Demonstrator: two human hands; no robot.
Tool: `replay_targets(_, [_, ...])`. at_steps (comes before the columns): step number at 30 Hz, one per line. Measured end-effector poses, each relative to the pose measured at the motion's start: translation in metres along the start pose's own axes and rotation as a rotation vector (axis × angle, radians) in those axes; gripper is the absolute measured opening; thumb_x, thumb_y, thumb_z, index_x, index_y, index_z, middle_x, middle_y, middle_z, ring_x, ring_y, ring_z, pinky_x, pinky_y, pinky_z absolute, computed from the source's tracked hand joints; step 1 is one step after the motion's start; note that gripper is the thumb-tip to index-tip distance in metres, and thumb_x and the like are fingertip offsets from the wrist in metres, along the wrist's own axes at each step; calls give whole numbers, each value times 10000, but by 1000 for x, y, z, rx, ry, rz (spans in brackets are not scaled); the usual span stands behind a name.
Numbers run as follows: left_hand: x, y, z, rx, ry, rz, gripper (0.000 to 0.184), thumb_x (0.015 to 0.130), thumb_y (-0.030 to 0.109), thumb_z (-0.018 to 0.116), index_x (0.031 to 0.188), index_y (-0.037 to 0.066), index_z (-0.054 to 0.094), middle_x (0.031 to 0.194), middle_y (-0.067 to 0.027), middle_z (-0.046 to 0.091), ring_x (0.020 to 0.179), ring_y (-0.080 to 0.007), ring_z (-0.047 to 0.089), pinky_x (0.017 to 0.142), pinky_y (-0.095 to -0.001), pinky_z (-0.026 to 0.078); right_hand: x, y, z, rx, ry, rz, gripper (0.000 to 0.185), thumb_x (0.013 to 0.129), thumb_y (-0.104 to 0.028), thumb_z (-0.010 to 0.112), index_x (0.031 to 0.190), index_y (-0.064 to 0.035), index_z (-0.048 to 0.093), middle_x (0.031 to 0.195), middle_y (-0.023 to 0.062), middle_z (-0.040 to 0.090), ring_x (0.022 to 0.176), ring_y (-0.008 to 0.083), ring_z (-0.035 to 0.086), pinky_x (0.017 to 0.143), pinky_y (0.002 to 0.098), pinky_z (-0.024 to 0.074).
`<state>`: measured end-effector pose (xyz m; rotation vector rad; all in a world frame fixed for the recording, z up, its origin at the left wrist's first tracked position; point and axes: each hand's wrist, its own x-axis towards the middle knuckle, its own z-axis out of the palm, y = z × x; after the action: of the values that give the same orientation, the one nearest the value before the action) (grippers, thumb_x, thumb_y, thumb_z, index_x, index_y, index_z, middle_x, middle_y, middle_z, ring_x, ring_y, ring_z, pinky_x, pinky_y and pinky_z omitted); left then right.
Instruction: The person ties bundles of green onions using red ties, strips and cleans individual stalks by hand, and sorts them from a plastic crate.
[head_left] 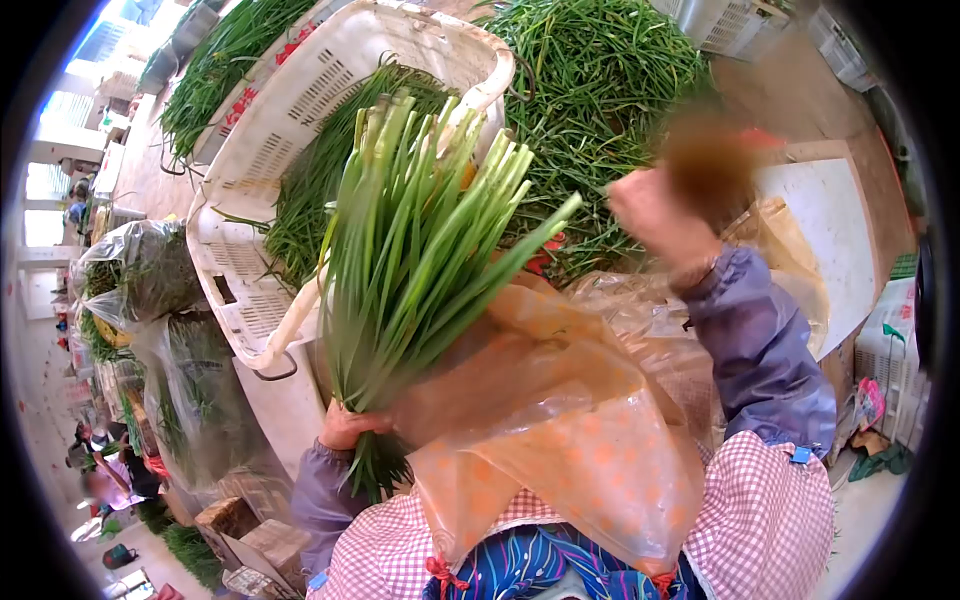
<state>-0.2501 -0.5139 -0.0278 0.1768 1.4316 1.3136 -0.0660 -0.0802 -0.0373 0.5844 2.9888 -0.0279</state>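
My left hand [347,425] is wrapped round the narrow leafy end of a large bunch of green chives [410,240]. The cut pale ends fan out upward, in front of a white basket. My right hand [655,220] is raised to the right, closed and smeared by motion. At its fingers is a brown, rounded, brush-like thing [712,165], too blurred to name surely. A translucent plastic apron with orange dots [560,450] covers my lap below the bunch.
A white slatted plastic basket [240,210] with chives inside stands ahead. Behind it lies a big loose heap of chives [600,80]. Plastic-bagged greens [190,370] are at left, a white board [815,230] at right. A person [115,475] is far left.
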Motion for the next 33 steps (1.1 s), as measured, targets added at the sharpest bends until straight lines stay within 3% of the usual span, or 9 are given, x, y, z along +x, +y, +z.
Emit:
replay_targets(4, [6, 3, -5, 110, -13, -18, 336, 641, -37, 707, 961, -10, 608, 807, -47, 598, 644, -154, 544, 541, -275, 426, -4, 14, -41, 70, 492, 127, 322, 861, -156, 580, 1180, -135, 543, 1084, 91, 603, 951, 255, 587, 901, 467, 372])
replay_targets(7, [10, -7, -21, 409, -37, 43, 422, 627, -33, 713, 1032, -23, 593, 848, -47, 610, 712, -164, 566, 583, -275, 449, 5, -35, -83, 287, 819, -214, 147, 857, -203, 592, 943, -94, 641, 900, 64, 646, 930, 228, 592, 926, 423, 380])
replay_targets(11, [12, 5, 9, 18, -115, -11, 557, 610, 29, 738, 1127, -49, 546, 888, -67, 617, 776, -185, 585, 620, -283, 469, 19, -78, -64, 347, 411, -266, 207, 814, -261, 640, 806, -61, 590, 803, 89, 611, 793, 253, 623, 756, 390, 458])
replay_targets(14, [16, -8, 11, -46, -38, 225, 768, 566, 150, 711, 1242, -113, 460, 822, -136, 604, 546, -159, 500, 498, -291, 384, -1, -98, -48, 530, 393, -469, 220, 771, -260, 659, 784, -62, 564, 758, 90, 576, 706, 270, 610, 631, 380, 466])
replay_targets(17, [18, -30, -28, -215, -344, 109, 780, 558, 169, 713, 1244, -110, 467, 958, -177, 624, 698, -208, 586, 616, -312, 463, -17, -98, -18, 613, 458, -501, 205, 711, -219, 668, 785, -64, 556, 746, 90, 549, 678, 276, 583, 597, 372, 466])
replay_targets(25, [15, -1, -8, 149, -134, 63, 676, 598, 141, 740, 1197, -82, 518, 954, -144, 638, 757, -203, 602, 654, -312, 472, 31, -94, -78, 174, 903, -285, 176, 808, -182, 612, 947, -74, 617, 957, 112, 605, 1015, 280, 555, 946, 530, 364])
replay_targets(27, [12, 2, -8, 102, -143, 46, 620, 609, 93, 756, 1170, -59, 539, 948, -116, 638, 778, -193, 600, 673, -312, 480, 53, -88, -79, 169, 284, -236, 251, 835, -261, 587, 997, -75, 630, 1063, 129, 591, 1091, 281, 518, 1041, 581, 214])
replay_targets(29, [9, -2, -13, 47, -145, 20, 569, 621, 45, 771, 1143, -36, 560, 941, -88, 637, 799, -182, 597, 691, -311, 489, 63, -82, -72, 278, 375, -346, 313, 847, -307, 566, 1070, -100, 639, 1124, 115, 587, 1082, 293, 525, 1033, 608, 214])
replay_targets(33, [7, 0, -23, 348, -75, 92, 564, 630, 58, 786, 1150, -23, 583, 966, -91, 657, 836, -187, 603, 741, -307, 487, 78, -67, -69, 558, -349, -500, 373, 850, -318, 585, 1173, -131, 608, 1187, 97, 581, 1178, 305, 478, 1033, 553, 274])
